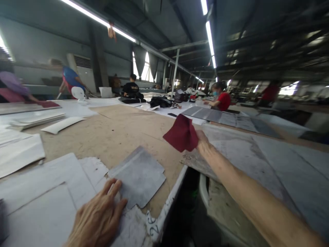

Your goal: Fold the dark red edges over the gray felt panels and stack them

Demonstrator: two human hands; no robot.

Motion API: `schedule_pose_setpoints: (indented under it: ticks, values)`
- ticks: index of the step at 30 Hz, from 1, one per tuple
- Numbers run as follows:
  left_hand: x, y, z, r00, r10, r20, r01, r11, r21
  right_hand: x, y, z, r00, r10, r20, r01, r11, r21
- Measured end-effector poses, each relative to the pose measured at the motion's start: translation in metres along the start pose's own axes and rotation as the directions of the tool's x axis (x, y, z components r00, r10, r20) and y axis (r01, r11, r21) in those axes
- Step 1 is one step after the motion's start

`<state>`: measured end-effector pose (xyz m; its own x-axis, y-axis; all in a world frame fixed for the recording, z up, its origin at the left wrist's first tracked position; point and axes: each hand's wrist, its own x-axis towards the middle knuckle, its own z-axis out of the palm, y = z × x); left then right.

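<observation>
My right hand (202, 138) reaches out over the worktable, its fingers closed on a dark red piece of fabric or leather (181, 133). The piece is bent and held up off the surface, and it hides most of the fingertips. Nearer to me, my left hand (99, 214) lies palm down with its fingers apart. Its fingertips touch the table beside the near left edge of a grey flat panel (141, 178), which has notched corners. White paper sheets (43, 192) spread out to the left of that hand.
The brown tabletop (123, 127) ends at a white edge marked 26, with a dark gap (185, 206) beyond it. Right of the gap stands a second table (277, 161). White boards (41, 120), a small white fan (78, 94) and several people stand farther off.
</observation>
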<state>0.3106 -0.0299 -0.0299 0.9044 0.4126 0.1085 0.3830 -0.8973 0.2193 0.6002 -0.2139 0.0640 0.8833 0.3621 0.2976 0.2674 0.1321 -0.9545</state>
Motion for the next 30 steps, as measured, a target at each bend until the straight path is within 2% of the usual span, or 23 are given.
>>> schedule_pose_setpoints:
  ticks: [3, 5, 7, 9, 10, 11, 12, 13, 15, 16, 17, 18, 19, 21, 23, 24, 25, 26, 28, 29, 30]
  values:
    - [0.001, 0.0, 0.002, 1.0, -0.012, -0.009, 0.012, 1.0, -0.008, 0.008, -0.027, -0.033, 0.998, 0.009, -0.07, -0.005, 0.998, 0.06]
    - [0.001, -0.002, 0.004, 0.999, -0.023, -0.036, 0.022, 0.999, -0.026, 0.001, -0.038, -0.038, 0.996, 0.02, -0.082, -0.013, 0.997, 0.077]
    - [0.0, -0.005, 0.005, 0.992, -0.015, -0.128, 0.002, 0.995, -0.102, -0.017, -0.043, -0.027, 0.997, 0.037, -0.062, -0.032, 0.997, 0.07]
    - [-0.003, -0.01, 0.003, 0.97, -0.025, -0.242, -0.045, 0.959, -0.28, -0.044, -0.043, -0.001, 0.998, 0.054, -0.013, -0.053, 0.998, 0.037]
    - [-0.006, -0.013, 0.001, 0.966, -0.069, -0.251, -0.04, 0.913, -0.405, -0.06, -0.043, 0.015, 0.998, 0.057, 0.021, -0.058, 0.998, 0.013]
    - [-0.009, -0.016, -0.004, 0.969, -0.14, -0.204, 0.005, 0.837, -0.547, -0.079, -0.043, 0.033, 0.996, 0.059, 0.067, -0.058, 0.998, -0.018]
    - [-0.013, -0.02, -0.01, 0.973, -0.212, -0.095, 0.089, 0.719, -0.689, -0.098, -0.042, 0.052, 0.991, 0.06, 0.116, -0.055, 0.997, -0.054]
    - [-0.019, -0.024, -0.017, 0.962, -0.268, 0.058, 0.205, 0.56, -0.803, -0.117, -0.04, 0.072, 0.983, 0.06, 0.171, -0.044, 0.995, -0.093]
    - [-0.033, -0.035, -0.034, 0.88, -0.31, 0.359, 0.424, 0.175, -0.888, -0.156, -0.034, 0.111, 0.959, 0.035, 0.281, 0.012, 0.986, -0.164]
    - [-0.043, -0.041, -0.043, 0.832, -0.302, 0.466, 0.491, 0.008, -0.871, -0.175, -0.028, 0.13, 0.939, 0.009, 0.344, 0.062, 0.979, -0.194]
    - [-0.053, -0.047, -0.05, 0.793, -0.295, 0.532, 0.525, -0.11, -0.844, -0.192, -0.02, 0.149, 0.907, -0.045, 0.419, 0.158, 0.957, -0.241]
    - [-0.066, -0.053, -0.057, 0.764, -0.304, 0.568, 0.543, -0.172, -0.822, -0.209, -0.011, 0.167, 0.851, -0.13, 0.509, 0.31, 0.907, -0.287]
    - [-0.079, -0.058, -0.062, 0.751, -0.332, 0.571, 0.544, -0.18, -0.819, -0.226, -0.001, 0.183, 0.777, -0.207, 0.595, 0.451, 0.842, -0.296]
    - [-0.106, -0.067, -0.069, 0.745, -0.436, 0.506, 0.526, -0.084, -0.846, -0.258, 0.018, 0.211, 0.591, -0.345, 0.73, 0.678, 0.702, -0.218]
    - [-0.131, -0.074, -0.072, 0.699, -0.595, 0.397, 0.537, 0.07, -0.841, -0.285, 0.03, 0.228, 0.393, -0.48, 0.785, 0.788, 0.616, -0.018]
    - [-0.143, -0.077, -0.073, 0.672, -0.642, 0.368, 0.574, 0.137, -0.808, -0.293, 0.031, 0.231, 0.308, -0.537, 0.785, 0.81, 0.581, 0.081]
    - [-0.153, -0.081, -0.075, 0.654, -0.662, 0.367, 0.618, 0.187, -0.764, -0.297, 0.03, 0.231, 0.246, -0.573, 0.782, 0.812, 0.562, 0.156]
    - [-0.161, -0.085, -0.077, 0.649, -0.654, 0.389, 0.657, 0.223, -0.72, -0.296, 0.027, 0.228, 0.211, -0.595, 0.776, 0.806, 0.555, 0.206]
    - [-0.174, -0.091, -0.083, 0.677, -0.577, 0.456, 0.692, 0.29, -0.66, -0.279, 0.017, 0.222, 0.242, -0.538, 0.808, 0.768, 0.615, 0.18]
    - [-0.178, -0.093, -0.087, 0.697, -0.546, 0.466, 0.693, 0.343, -0.635, -0.267, 0.013, 0.22, 0.267, -0.517, 0.813, 0.764, 0.628, 0.149]
    - [-0.181, -0.095, -0.09, 0.721, -0.527, 0.449, 0.681, 0.418, -0.602, -0.253, 0.009, 0.22, 0.272, -0.48, 0.834, 0.766, 0.632, 0.114]
